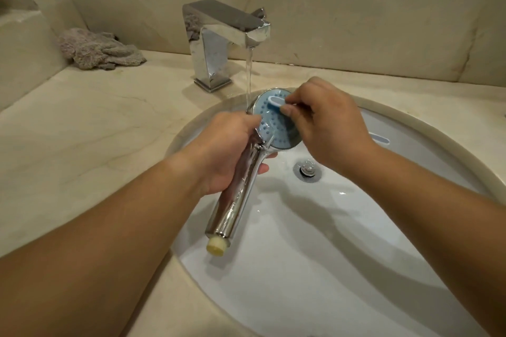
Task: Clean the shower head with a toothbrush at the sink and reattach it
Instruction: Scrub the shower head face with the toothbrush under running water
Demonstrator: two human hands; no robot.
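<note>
A chrome shower head (273,128) with a round blue nozzle face is held over the white sink (356,254). My left hand (230,150) grips its chrome handle just below the head; the handle's cream threaded end points toward me. My right hand (323,123) pinches a white toothbrush (276,101), whose head lies on the upper part of the blue face. Most of the brush handle is hidden by my fingers. Water runs from the chrome faucet (219,35) onto the head's left rim.
A crumpled grey cloth (98,49) lies on the beige marble counter (82,131) at the back left. The metal drain plug (308,169) sits in the basin's middle. A marble wall rises behind the faucet.
</note>
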